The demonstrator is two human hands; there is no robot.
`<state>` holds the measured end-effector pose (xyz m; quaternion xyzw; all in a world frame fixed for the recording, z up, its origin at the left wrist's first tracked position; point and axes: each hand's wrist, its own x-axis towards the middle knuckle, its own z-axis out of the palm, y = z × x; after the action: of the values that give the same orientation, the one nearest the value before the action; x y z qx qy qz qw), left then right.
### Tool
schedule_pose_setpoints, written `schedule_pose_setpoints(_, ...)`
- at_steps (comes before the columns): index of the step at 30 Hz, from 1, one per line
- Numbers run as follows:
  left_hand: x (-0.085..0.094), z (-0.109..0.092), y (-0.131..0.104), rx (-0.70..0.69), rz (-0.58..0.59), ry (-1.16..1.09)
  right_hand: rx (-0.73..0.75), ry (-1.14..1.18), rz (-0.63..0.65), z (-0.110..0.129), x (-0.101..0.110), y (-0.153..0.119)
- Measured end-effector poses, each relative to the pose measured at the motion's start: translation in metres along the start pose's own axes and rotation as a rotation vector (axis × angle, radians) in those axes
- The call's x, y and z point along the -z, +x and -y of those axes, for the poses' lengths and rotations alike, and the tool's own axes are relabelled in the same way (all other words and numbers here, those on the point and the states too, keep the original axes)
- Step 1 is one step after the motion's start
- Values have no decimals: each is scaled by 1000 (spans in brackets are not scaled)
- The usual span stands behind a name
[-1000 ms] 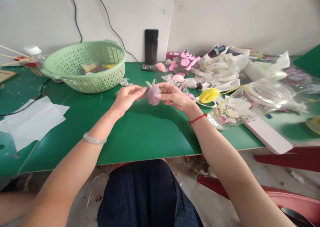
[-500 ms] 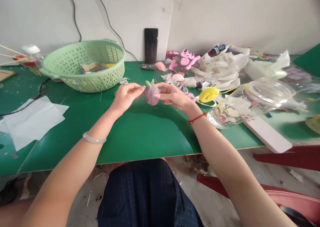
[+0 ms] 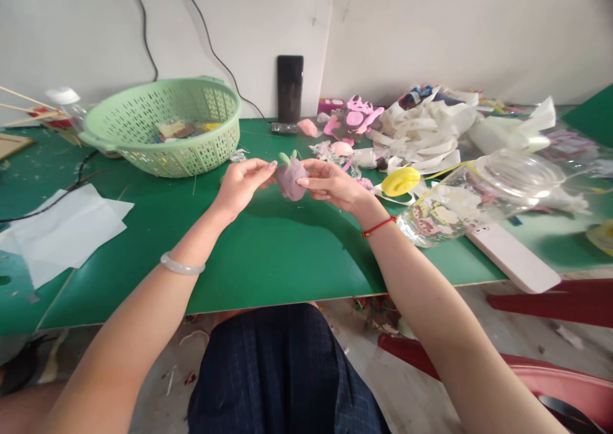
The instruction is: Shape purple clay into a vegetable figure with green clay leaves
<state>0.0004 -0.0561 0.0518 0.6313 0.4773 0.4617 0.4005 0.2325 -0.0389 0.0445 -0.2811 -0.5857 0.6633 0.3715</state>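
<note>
A lump of purple clay (image 3: pixel 292 182), shaped like a round fruit with small green leaves (image 3: pixel 286 158) on top, is held up over the green table. My right hand (image 3: pixel 330 185) pinches its right side between thumb and fingers. On the other side, my left hand (image 3: pixel 246 182) is closed, thumb against forefinger, with its fingertips right by the leaves and the upper left edge of the clay. Whether those tips touch the clay or hold some small bit, I cannot tell.
A green plastic basket (image 3: pixel 163 156) stands back left, near white paper sheets (image 3: pixel 71 230). A black phone (image 3: pixel 290 89) leans on the wall. Right lie pink clay pieces (image 3: pixel 357 115), crumpled white strips (image 3: pixel 426 131), a yellow roll (image 3: pixel 401 181), a clear jar (image 3: pixel 460 194) and a pale phone (image 3: pixel 514 258).
My left thumb tip has shifted slightly up and away from the purple clay. My right hand keeps the same grip, and the view has drifted a little.
</note>
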Motion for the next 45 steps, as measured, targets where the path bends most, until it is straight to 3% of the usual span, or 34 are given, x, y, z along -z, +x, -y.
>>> schedule_pose_setpoints(6,0,-1,0,-7,-10,38,-12,16,7,1,-1,-1)
schedule_pose_setpoints(14,1,1,0,39,0,-1,40,80,-99,-4,1,2)
schedule_pose_setpoints(26,1,0,0,-16,-25,12,23,56,-89,-4,0,1)
schedule_pose_setpoints(32,1,3,2,38,-57,-25,18,60,-100,-5,1,2)
schedule_pose_setpoints(45,1,0,0,-19,-25,41,9,46,-73,-5,-2,2)
